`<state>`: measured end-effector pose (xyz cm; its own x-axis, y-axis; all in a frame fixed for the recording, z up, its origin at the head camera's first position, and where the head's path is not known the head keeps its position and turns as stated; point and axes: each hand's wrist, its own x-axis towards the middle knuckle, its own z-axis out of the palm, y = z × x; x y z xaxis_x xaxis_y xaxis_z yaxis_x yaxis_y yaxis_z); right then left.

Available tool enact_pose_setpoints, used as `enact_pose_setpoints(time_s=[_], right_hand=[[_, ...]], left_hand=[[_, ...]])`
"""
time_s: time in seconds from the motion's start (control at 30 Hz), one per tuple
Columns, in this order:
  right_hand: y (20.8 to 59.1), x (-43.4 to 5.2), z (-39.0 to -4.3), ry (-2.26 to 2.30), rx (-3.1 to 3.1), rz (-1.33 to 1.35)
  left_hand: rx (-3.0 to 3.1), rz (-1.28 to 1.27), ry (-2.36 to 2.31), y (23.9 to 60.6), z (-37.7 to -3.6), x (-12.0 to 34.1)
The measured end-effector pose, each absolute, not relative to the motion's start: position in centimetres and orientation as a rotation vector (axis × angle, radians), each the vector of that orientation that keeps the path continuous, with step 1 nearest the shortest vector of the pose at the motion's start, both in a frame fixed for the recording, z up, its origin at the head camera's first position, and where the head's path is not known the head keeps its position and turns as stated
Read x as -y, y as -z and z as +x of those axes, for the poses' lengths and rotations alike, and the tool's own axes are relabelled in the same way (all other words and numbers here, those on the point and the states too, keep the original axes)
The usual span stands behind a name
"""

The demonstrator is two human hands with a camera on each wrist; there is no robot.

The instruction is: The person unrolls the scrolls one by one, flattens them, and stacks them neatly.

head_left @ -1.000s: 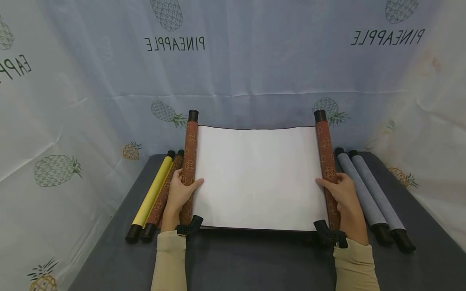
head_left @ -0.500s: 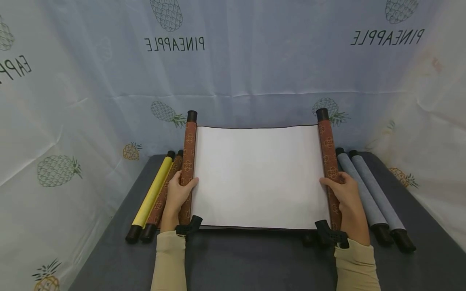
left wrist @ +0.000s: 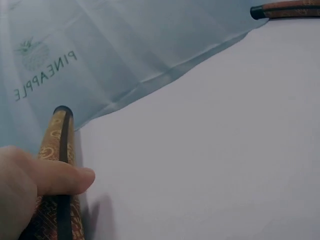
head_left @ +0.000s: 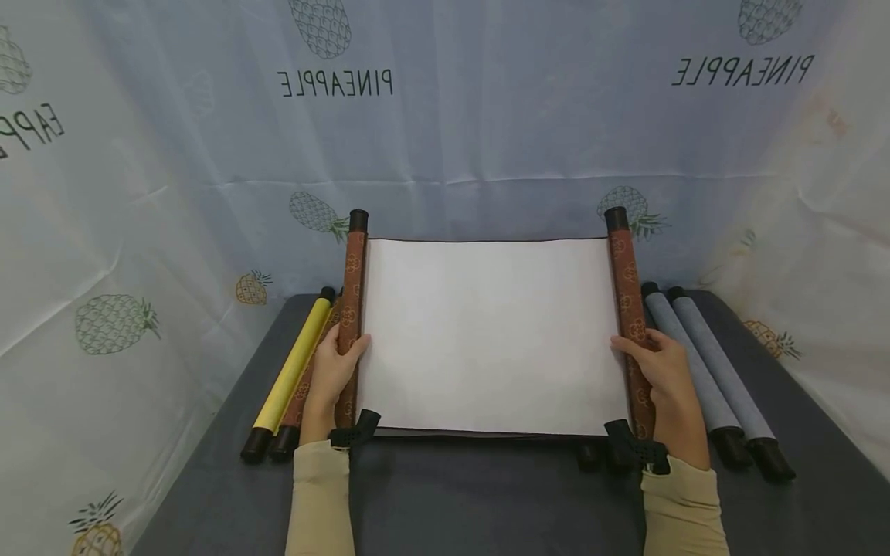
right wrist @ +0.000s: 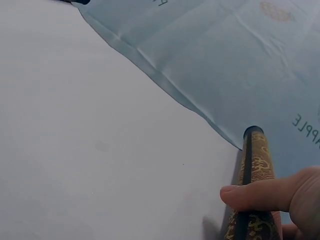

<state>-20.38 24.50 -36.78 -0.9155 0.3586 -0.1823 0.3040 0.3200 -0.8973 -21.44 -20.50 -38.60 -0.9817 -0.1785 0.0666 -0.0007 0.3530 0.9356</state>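
Scroll (head_left: 490, 336) mostly unrolled, blank white sheet stretched btwn both rollers. Left hand (head_left: 332, 372) grips left roller (head_left: 350, 309), right hand (head_left: 660, 369) grips right roller (head_left: 629, 309); some still wound.

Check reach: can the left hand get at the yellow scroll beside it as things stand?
Probably yes, once it lets go. The left hand grips the open scroll's left roller; the yellow scroll lies just outboard, with only a brown rolled scroll between them and nothing on top.
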Motion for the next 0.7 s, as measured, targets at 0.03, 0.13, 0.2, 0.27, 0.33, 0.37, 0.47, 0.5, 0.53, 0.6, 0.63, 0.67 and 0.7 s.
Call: enact_pose_setpoints(time_s=[0.03,0.13,0.2,0.27,0.33,0.37,0.47,0.5,0.53,0.6,0.63,0.67,0.7], right_hand=[[36.8,-24.5,-20.4,-1.703,2.502,-0.622],[36.8,-24.5,-20.4,-1.724,2.476,-0.601],[36.7,-24.5,-20.4,-1.727,2.476,-0.587],[36.6,-24.7,-20.4,-1.724,2.487,-0.572],[36.4,-24.9,-20.4,-1.723,2.508,-0.545],[36.4,-25.0,-20.4,-1.717,2.525,-0.534],[36.3,-25.3,-20.6,-1.700,2.560,-0.497],[36.3,-25.4,-20.7,-1.686,2.577,-0.485],[36.3,-25.5,-20.8,-1.665,2.590,-0.476],[36.4,-25.6,-21.1,-1.637,2.595,-0.458],[36.5,-25.6,-21.1,-1.627,2.592,-0.450],[36.5,-25.7,-21.2,-1.615,2.593,-0.447],[36.7,-25.8,-21.2,-1.599,2.594,-0.449]], left_hand=[[2.456,0.169,1.695,38.6,-21.5,20.5],[2.486,0.212,1.683,38.6,-21.6,20.6],[2.510,0.241,1.671,38.4,-21.6,20.7],[2.518,0.245,1.664,38.3,-21.7,20.7],[2.527,0.236,1.666,38.2,-21.7,20.8],[2.533,0.228,1.664,38.2,-21.8,20.9],[2.574,0.214,1.636,38.1,-21.8,21.0],[2.586,0.207,1.627,38.0,-21.9,21.0],[2.595,0.202,1.623,37.9,-21.9,20.9],[2.605,0.193,1.619,37.8,-22.0,20.7],[2.604,0.187,1.622,37.8,-22.1,20.6],[2.602,0.181,1.625,37.8,-22.2,20.5],[2.595,0.177,1.634,37.9,-22.2,20.4]])
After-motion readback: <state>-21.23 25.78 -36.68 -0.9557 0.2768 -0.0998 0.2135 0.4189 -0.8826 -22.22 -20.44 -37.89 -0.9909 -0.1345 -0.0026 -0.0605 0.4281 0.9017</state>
